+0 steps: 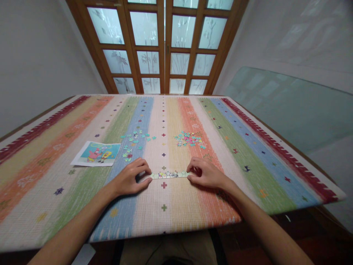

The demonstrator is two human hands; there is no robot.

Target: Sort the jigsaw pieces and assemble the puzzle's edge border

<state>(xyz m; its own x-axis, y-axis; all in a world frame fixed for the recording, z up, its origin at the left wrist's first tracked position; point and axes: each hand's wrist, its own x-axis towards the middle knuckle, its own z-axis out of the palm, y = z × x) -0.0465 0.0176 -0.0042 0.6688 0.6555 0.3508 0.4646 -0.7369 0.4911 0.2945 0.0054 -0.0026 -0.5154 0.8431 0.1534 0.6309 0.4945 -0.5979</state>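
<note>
A narrow strip of joined jigsaw puzzle pieces [168, 175] lies flat on the striped tablecloth in front of me, pale with small coloured details in its middle. My left hand [132, 177] pinches its left end between thumb and fingers. At the right end, my right hand [204, 173] grips it the same way, fingers curled. Beyond the strip, a heap of loose puzzle pieces [189, 139] in teal, pink and yellow lies right of centre. More loose teal pieces [135, 137] are scattered left of centre, some just past my left hand.
A printed cartoon picture [97, 154] with a pink and a yellow figure lies to the left of my left hand. The striped tablecloth [154, 217] covers the table up to its near edge. Wooden doors with glass panes [165, 48] stand behind the table.
</note>
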